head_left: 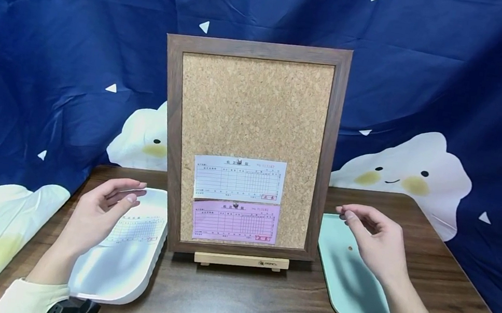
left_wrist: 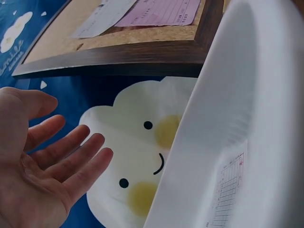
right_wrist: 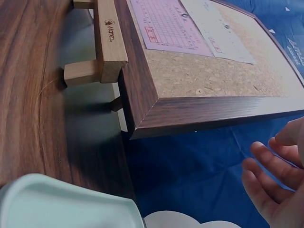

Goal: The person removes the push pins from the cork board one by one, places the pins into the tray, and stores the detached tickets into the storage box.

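Observation:
My left hand (head_left: 98, 216) hovers over the white tray (head_left: 110, 285), fingers loosely bent and holding nothing. In that tray lies a printed receipt slip (head_left: 135, 231), partly hidden by the hand. My right hand (head_left: 378, 245), also holding nothing, hangs over the left part of the mint-green tray (head_left: 355, 305). A tiny brownish piece (head_left: 350, 248) lies in the green tray. Between the hands stands a framed cork board (head_left: 252, 109). A white receipt slip (head_left: 234, 180) is fixed low on it, with a pink receipt slip (head_left: 224, 221) just below; each has a small dark fastener at its top edge.
The board leans on a small wooden easel (head_left: 240, 260) on the dark wood table (head_left: 214, 303). A blue curtain (head_left: 270, 2) with cloud faces hangs behind the table. The trays flank the board, left and right.

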The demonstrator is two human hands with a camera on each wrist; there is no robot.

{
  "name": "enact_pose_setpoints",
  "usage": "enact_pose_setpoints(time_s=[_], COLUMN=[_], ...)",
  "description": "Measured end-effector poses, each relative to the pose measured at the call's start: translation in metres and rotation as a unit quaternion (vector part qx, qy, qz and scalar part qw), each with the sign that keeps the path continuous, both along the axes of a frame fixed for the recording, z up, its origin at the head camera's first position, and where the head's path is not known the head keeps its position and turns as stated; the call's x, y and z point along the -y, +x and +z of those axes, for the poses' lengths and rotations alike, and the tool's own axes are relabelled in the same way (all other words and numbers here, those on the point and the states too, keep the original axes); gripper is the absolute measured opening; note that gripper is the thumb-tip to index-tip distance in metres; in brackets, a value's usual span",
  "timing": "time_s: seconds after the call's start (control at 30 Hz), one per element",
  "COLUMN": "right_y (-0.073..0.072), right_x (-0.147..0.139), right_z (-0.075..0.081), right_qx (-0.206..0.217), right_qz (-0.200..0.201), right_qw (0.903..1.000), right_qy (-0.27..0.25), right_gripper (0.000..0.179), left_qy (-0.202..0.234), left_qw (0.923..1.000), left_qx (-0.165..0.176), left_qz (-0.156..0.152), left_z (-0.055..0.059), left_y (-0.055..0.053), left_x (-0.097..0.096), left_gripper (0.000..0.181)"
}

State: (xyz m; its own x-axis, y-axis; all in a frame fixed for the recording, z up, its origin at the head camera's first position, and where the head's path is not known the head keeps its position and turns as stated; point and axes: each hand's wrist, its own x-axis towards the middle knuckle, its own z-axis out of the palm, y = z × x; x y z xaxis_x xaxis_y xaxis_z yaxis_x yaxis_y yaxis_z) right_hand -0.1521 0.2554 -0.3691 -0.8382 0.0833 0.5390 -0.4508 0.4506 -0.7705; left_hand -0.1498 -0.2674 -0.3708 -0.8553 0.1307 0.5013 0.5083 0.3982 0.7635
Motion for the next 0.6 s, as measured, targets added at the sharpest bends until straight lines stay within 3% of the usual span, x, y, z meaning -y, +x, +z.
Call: enact_pose_setpoints(time_s=[0.6], right_y=[0.002], right_x=[0.011], right_z=[0.009], right_qx=[-0.009], right_qz=[0.021], right_qw=[0.9997], right_qy=[-0.003], right_gripper=[0.014], left_qy=[-0.011], left_qw=[0.9999], left_qx=[-0.011], left_qz=[0.004], left_z=[0.008], left_y=[0.005], left_x=[-0.009], left_gripper=[0.029])
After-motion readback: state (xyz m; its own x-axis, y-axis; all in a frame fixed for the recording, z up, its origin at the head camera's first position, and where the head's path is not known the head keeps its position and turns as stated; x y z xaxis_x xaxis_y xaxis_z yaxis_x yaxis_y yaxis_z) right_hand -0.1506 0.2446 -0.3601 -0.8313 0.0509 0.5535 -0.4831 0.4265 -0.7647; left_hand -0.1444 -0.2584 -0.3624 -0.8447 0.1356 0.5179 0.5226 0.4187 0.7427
